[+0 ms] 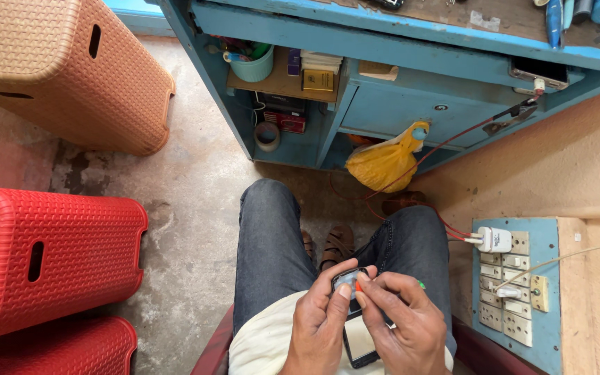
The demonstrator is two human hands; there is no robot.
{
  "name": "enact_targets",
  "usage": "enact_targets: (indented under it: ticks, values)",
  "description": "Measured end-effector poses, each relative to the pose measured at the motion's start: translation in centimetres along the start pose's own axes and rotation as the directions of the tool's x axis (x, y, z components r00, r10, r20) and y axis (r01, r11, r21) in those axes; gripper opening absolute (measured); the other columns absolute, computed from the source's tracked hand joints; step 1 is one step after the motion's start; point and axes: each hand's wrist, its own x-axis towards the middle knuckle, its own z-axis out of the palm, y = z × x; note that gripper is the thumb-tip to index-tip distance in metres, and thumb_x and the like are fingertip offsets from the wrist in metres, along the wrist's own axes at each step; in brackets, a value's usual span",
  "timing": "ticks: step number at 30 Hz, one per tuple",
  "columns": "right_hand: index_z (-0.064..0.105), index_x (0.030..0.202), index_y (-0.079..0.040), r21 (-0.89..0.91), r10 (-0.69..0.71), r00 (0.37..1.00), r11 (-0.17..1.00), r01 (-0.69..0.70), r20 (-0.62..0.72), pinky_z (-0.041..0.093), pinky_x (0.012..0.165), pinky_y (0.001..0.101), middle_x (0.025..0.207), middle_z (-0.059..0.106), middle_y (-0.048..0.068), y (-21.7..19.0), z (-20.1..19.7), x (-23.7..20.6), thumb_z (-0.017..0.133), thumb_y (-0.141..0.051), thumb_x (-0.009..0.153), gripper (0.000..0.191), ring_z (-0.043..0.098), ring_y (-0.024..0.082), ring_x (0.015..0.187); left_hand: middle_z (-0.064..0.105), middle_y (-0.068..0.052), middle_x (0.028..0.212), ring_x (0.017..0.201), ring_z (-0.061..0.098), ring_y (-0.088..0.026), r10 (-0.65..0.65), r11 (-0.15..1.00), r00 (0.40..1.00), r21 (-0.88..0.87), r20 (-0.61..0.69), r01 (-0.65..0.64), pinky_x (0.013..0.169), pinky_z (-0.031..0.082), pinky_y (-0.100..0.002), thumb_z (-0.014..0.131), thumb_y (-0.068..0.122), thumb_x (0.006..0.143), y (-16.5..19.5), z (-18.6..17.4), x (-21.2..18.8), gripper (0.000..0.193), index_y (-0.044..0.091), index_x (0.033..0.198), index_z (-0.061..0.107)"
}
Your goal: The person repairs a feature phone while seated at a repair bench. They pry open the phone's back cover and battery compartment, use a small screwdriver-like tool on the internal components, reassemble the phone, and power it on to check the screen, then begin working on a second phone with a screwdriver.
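I am seated, looking down at my lap in dark jeans. My left hand [319,321] grips a small black phone [360,342] from the left, thumb on its upper end. My right hand [404,321] pinches a thin tool with an orange tip and green handle [357,285], its tip pressed to the top of the phone. Both hands meet over my right thigh. The lower part of the phone shows between my wrists.
A blue wooden workbench [383,42] stands ahead with shelves holding a cup and boxes, and a yellow bag [383,163] hangs from it. Red stools [43,257] and an orange stool [71,69] stand left. A switchboard [515,292] with a plugged charger is on the right wall.
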Motion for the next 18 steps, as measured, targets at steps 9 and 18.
enact_targets:
  ticks: [9,18]
  values:
    - [0.078,0.106,-0.006,-0.072,-0.07,0.997,0.995,0.072,0.04,0.06,0.066,0.0255,0.095,0.07,0.005,-0.12,-0.54,0.6,0.085,-0.003,0.076,0.031,0.073,0.012,0.079,0.075,-0.019,0.126,0.118,0.071,-0.021,-0.028,0.997,0.999,0.067,0.021,0.026,0.103,0.056,-0.032,0.048,0.013,0.105,0.6,0.01,0.0,0.038,-0.005,0.137,0.057]
    - [0.078,0.108,-0.007,-0.11,-0.09,0.996,0.99,0.091,0.016,0.058,0.068,0.0288,0.094,0.069,0.004,-0.33,-0.3,0.63,0.085,-0.003,0.075,0.034,0.072,0.015,0.079,0.076,-0.017,0.125,0.117,0.072,-0.02,-0.023,0.994,1.0,0.108,-0.005,0.024,0.102,0.057,-0.031,0.048,0.014,0.104,0.88,0.25,-0.06,0.037,-0.003,0.136,0.058]
